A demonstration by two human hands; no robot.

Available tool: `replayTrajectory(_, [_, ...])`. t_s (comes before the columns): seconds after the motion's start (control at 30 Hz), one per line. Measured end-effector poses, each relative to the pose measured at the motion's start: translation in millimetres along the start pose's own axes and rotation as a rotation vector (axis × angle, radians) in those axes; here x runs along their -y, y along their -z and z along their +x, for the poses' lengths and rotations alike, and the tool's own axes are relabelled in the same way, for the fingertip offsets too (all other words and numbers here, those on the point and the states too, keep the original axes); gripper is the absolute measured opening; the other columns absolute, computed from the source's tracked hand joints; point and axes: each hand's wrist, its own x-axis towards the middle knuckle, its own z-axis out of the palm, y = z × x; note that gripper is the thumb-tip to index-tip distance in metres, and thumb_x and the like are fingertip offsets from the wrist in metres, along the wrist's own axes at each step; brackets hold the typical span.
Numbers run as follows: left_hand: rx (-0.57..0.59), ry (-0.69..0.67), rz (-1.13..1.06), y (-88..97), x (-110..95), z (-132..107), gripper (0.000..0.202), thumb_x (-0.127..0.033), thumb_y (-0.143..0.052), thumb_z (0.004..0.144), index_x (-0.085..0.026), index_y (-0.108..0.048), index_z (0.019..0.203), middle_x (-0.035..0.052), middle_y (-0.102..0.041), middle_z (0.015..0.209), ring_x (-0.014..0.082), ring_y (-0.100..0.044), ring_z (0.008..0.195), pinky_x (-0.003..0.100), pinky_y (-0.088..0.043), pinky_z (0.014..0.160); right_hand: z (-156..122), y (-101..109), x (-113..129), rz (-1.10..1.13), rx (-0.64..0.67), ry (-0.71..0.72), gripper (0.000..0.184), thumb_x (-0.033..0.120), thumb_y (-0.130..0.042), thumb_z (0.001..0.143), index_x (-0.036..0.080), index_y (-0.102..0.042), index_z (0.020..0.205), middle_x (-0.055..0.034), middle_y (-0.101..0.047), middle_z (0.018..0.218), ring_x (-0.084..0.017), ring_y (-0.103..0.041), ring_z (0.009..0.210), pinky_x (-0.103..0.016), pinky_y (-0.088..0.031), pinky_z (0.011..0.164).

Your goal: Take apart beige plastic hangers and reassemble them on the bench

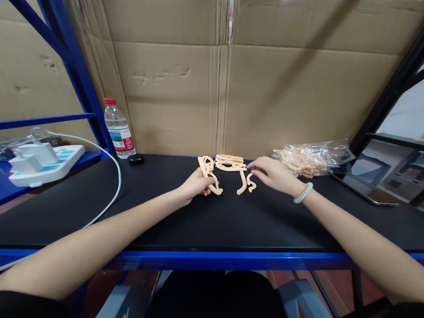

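My left hand (195, 184) is closed on a pale, flat, curved wooden-looking piece (216, 190), pinched between thumb and fingers. Another looped pale piece (207, 162) stands right above those fingers, partly hidden by them. My right hand (272, 174), with a pale beaded bracelet at the wrist, hovers at the right end of a stack of long pale pieces (229, 163). Its fingers are slightly bent and apart, and I see nothing between them. Below the stack lie a curved leg-like strip (242, 183) and a small S-shaped piece (251, 183).
A clear plastic bag (306, 158) of similar pale pieces lies at the right, beside a dark glossy panel (369, 189). A water bottle (119, 130) and a small black object (135, 159) stand at the back left. A white cable (117, 186) runs from a power strip (48, 167).
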Motion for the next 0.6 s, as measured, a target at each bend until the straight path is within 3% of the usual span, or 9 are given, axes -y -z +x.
replayTrajectory(0.17, [0.065, 0.033, 0.022, 0.4, 1, 3, 0.011, -0.014, -0.059, 0.077, -0.014, -0.050, 0.085, 0.0070, -0.068, 0.079, 0.0043, -0.050, 0.042, 0.014, -0.039, 0.038, -4, -6, -13, 0.049, 0.266, -0.011, 0.013, 0.024, -0.059, 0.083, 0.017, -0.069, 0.081, -0.0049, -0.066, 0.083, -0.017, -0.059, 0.076, -0.029, -0.046, 0.071])
replayTrajectory(0.33, [0.068, 0.036, 0.024, -0.8, -1, 1, 0.011, -0.013, -0.057, 0.078, -0.014, -0.050, 0.087, 0.0075, -0.068, 0.081, 0.0042, -0.050, 0.043, 0.014, -0.039, 0.038, -5, -3, -20, 0.040, 0.235, -0.073, 0.013, 0.018, -0.056, 0.082, 0.014, -0.068, 0.085, -0.0063, -0.067, 0.084, -0.017, -0.061, 0.075, -0.030, -0.047, 0.073])
replayTrajectory(0.47, [0.052, 0.023, 0.024, -0.7, -2, 0, 0.006, -0.014, -0.057, 0.078, -0.013, -0.053, 0.082, 0.0077, -0.068, 0.080, 0.0039, -0.050, 0.044, 0.014, -0.039, 0.039, -2, -6, 5, 0.011, 0.167, -0.010, 0.023, 0.019, -0.051, 0.087, 0.014, -0.064, 0.105, -0.0096, -0.065, 0.096, -0.019, -0.061, 0.086, -0.033, -0.048, 0.079])
replayTrajectory(0.6, [0.050, 0.009, 0.027, -0.3, -1, 1, 0.008, -0.014, -0.058, 0.078, -0.013, -0.053, 0.084, 0.0065, -0.068, 0.079, 0.0036, -0.049, 0.042, 0.014, -0.038, 0.037, -1, -16, 33, 0.011, 0.290, 0.148, 0.022, 0.025, -0.051, 0.090, 0.016, -0.063, 0.105, -0.0100, -0.061, 0.104, -0.020, -0.059, 0.092, -0.034, -0.048, 0.080])
